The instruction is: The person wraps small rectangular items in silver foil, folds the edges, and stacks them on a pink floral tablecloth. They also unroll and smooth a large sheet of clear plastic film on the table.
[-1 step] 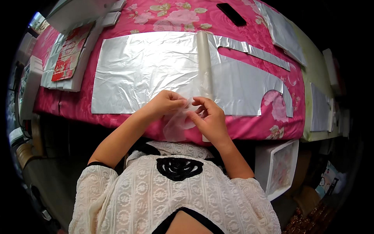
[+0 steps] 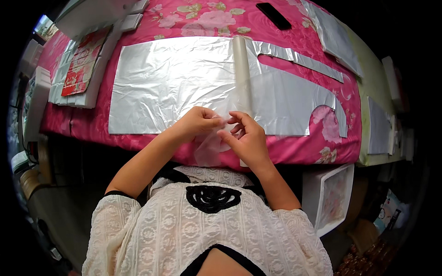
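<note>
Thin clear plastic film [image 2: 208,151] hangs crumpled from my left hand [image 2: 199,123], whose thumb and fingers are pinched together on it. Close on its right is my right hand [image 2: 248,138], thumb and index finger apart, the other fingers curled, next to the film's upper edge. Beyond both hands a silvery plastic sheet [image 2: 170,83] lies flat and slightly wrinkled on the table. A pale translucent rolled strip [image 2: 241,69] crosses it. Right of the strip, the silvery plastic [image 2: 281,101] ends in cut-out handle shapes, like a vest-style carrier bag.
A pink flowered cloth [image 2: 202,20] covers the table. At left are white foam blocks [image 2: 92,87] with a red printed packet [image 2: 85,64]. A black phone [image 2: 273,16] and more silvery sheets [image 2: 332,39] lie at the far right. A white bin [image 2: 327,198] stands below the table edge.
My right hand's thumb and index finger have shifted slightly left and up beside the film. The hanging film has changed shape a little; my left hand keeps its pinch.
</note>
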`<state>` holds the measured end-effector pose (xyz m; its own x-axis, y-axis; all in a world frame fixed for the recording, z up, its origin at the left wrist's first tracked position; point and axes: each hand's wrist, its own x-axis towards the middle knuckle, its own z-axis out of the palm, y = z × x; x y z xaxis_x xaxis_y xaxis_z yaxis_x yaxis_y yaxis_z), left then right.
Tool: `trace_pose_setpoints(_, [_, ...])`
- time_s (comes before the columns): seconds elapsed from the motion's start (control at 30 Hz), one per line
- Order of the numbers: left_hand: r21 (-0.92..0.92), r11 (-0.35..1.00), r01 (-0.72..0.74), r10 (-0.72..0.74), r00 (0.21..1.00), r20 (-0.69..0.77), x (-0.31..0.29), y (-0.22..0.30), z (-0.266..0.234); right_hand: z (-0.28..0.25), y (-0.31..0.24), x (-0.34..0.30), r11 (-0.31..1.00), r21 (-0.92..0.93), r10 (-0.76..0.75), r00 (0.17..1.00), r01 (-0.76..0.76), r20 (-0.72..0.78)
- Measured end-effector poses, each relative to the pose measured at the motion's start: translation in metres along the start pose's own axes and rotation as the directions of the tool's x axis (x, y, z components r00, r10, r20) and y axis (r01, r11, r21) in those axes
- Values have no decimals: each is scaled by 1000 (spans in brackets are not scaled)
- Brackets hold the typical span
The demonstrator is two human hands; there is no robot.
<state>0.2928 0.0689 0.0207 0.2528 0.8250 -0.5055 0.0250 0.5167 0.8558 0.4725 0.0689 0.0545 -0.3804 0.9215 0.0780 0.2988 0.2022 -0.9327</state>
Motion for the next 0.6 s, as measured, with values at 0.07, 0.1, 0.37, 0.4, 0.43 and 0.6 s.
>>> trace_pose_setpoints(0.07, [94, 995, 25, -24, 1000, -14, -6, 14, 11, 4, 7, 4, 999, 12, 41, 999, -41, -27])
trace_pose_setpoints(0.1, [63, 997, 38, -37, 999, -15, -4, 15, 13, 2, 9, 6, 995, 83, 64, 998, -63, -13])
trace_pose_setpoints(0.37, [-153, 988, -10, 0, 998, -65, 2, 21, -1, -117, 55, 32, 904, 420, 147, 980, -79, -132])
trace_pose_setpoints(0.4, [-131, 991, 4, -12, 998, -63, 4, 23, -7, -150, 68, 34, 938, 340, 151, 968, -76, -201])
trace_pose_setpoints(0.43, [-123, 992, 3, -11, 998, -64, 4, 25, -11, -186, 82, 35, 949, 301, 189, 938, -99, -289])
trace_pose_setpoints(0.6, [-78, 997, 21, -23, 999, -26, 14, 25, -28, -368, 167, -15, 916, -298, -160, 435, -269, -886])
